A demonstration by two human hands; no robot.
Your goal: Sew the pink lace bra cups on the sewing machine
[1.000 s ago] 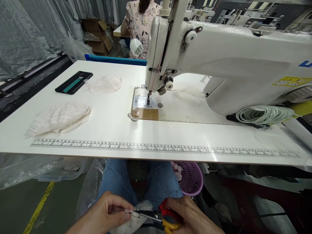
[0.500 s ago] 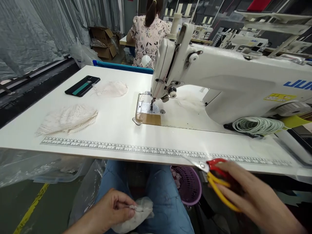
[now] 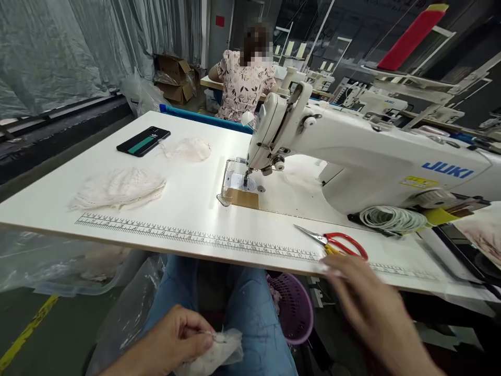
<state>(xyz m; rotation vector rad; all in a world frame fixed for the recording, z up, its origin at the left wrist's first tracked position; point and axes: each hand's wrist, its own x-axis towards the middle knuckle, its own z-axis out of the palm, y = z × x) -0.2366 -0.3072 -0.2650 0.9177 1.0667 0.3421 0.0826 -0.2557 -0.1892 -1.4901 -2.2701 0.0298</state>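
Note:
My left hand [image 3: 182, 340] pinches a small piece of sheer cream fabric [image 3: 219, 351] between thumb and fingers, low over my lap. On the table's front edge lie scissors [image 3: 325, 240], with one red and one yellow handle and the blades pointing left. My right hand [image 3: 362, 295], slightly blurred, is just below the handles and hides part of the yellow one. Its fingers are stretched out and hold nothing visible. A white sewing machine [image 3: 376, 156] stands behind, its presser foot [image 3: 246, 180] over the needle plate.
Cream lace pieces [image 3: 121, 188], a thin fabric piece [image 3: 190, 150] and a black phone [image 3: 143, 141] lie on the left. A printed ruler [image 3: 195, 237] runs along the front edge. Coiled pale cord [image 3: 391, 218] is by the machine; a purple basket [image 3: 293, 308] is below. A person [image 3: 245, 86] sits ahead.
My right hand has set the scissors on the table and let go of them. My left hand still holds the fabric over my lap. The view has shifted slightly.

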